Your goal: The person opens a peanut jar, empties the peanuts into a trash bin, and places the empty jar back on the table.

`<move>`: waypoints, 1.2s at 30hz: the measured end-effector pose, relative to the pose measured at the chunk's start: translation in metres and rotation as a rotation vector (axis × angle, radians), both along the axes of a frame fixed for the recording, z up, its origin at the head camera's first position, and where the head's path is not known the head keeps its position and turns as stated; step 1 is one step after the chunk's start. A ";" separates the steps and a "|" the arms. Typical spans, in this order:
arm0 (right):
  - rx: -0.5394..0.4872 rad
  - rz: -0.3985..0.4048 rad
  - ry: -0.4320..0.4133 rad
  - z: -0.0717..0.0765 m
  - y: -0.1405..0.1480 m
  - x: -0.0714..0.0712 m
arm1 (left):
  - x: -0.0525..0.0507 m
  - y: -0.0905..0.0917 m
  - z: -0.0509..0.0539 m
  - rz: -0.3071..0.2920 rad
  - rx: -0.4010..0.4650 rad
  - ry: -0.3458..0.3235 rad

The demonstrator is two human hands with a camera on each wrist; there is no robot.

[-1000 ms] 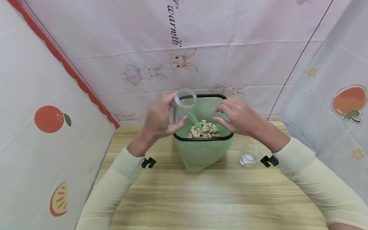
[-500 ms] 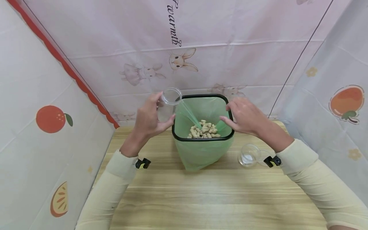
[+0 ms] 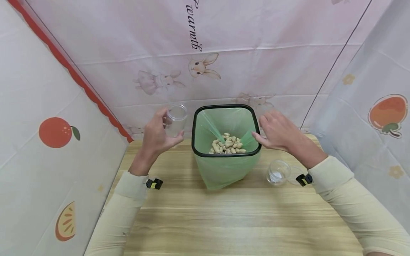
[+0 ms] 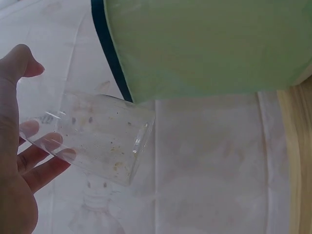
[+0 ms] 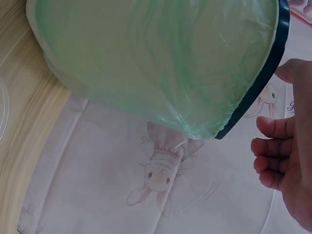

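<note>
My left hand [image 3: 156,132] holds a clear, see-through jar [image 3: 176,121] beside the left rim of a bin [image 3: 193,137]. In the left wrist view, small crumbs cling to the jar [image 4: 109,141], and no peanuts show in it. A green bag [image 3: 221,170] lines the bin, folded over outside under a black rim. Several unshelled peanuts [image 3: 228,144] lie inside. At the bin's right side is my right hand [image 3: 276,129], its fingers loosely curled around nothing and its thumb close to the rim; whether the thumb touches it I cannot tell.
On the wooden table [image 3: 230,220], a clear glass container [image 3: 278,172] stands right of the bin, near the right wrist. Printed cloth [image 3: 243,71] hangs behind the table, with further cloth walls on the left and right.
My left hand has carried the jar leftward, from over the bin to outside its left rim. My right hand has drawn back rightward from above the opening. The peanuts look the same.
</note>
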State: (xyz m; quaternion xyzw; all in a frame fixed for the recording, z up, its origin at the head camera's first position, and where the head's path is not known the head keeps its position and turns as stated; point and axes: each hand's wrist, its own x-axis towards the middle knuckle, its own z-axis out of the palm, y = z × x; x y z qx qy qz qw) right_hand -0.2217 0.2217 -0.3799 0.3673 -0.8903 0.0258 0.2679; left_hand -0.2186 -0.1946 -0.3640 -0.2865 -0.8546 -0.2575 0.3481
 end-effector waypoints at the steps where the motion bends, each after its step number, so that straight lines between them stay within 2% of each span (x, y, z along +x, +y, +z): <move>1: 0.011 -0.001 0.008 -0.001 0.001 -0.001 | -0.001 -0.001 -0.002 0.005 0.005 -0.010; 9: 0.070 -0.001 0.028 -0.008 0.006 -0.006 | -0.006 -0.011 -0.022 0.049 0.018 -0.066; 18: 0.062 -0.037 -0.100 -0.008 0.004 -0.006 | -0.014 -0.025 -0.049 0.119 0.065 -0.147; 21: 0.043 -0.035 -0.113 -0.008 0.003 -0.007 | -0.018 -0.032 -0.062 0.144 0.083 -0.182; 28: 0.022 -0.013 -0.084 -0.014 0.003 -0.009 | -0.025 -0.049 -0.095 0.243 0.125 -0.284; 32: 0.023 -0.013 -0.083 -0.017 0.004 -0.011 | -0.028 -0.061 -0.116 0.288 0.187 -0.354; 36: 0.027 -0.024 -0.096 -0.018 0.004 -0.012 | -0.029 -0.071 -0.139 0.304 0.280 -0.396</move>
